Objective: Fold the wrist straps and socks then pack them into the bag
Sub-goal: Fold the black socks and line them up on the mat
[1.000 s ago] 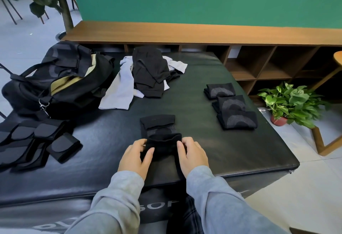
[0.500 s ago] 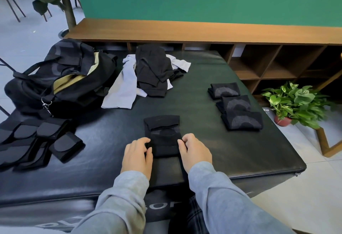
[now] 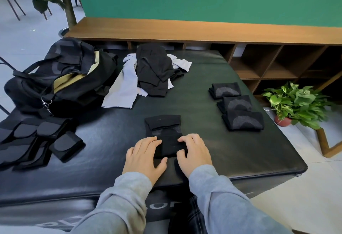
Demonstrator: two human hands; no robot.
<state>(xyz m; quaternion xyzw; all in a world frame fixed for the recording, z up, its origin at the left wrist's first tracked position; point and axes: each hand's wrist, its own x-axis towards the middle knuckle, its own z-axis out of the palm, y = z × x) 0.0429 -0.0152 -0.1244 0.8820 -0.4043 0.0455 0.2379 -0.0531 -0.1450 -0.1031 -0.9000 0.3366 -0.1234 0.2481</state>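
Observation:
A black sock [image 3: 164, 132] lies partly folded on the black padded mat [image 3: 222, 150] in front of me. My left hand [image 3: 145, 155] grips its near left edge and my right hand [image 3: 195, 152] grips its near right edge. Three folded black socks [image 3: 238, 107] sit in a row at the right. A pile of unfolded black and grey socks [image 3: 146, 78] lies at the back centre. The open black bag [image 3: 61, 78] with a tan lining rests at the back left. Several black wrist straps [image 3: 37, 143] lie at the left.
A wooden shelf unit [image 3: 268, 61] runs along the green wall behind the mat. A potted green plant [image 3: 294, 102] stands on the floor to the right, next to a wooden frame. A tree trunk in a pot rises at the far left.
Both hands have pushed the sock's near end forward over itself and pressed it flat; the raised fold seen a second ago now lies down.

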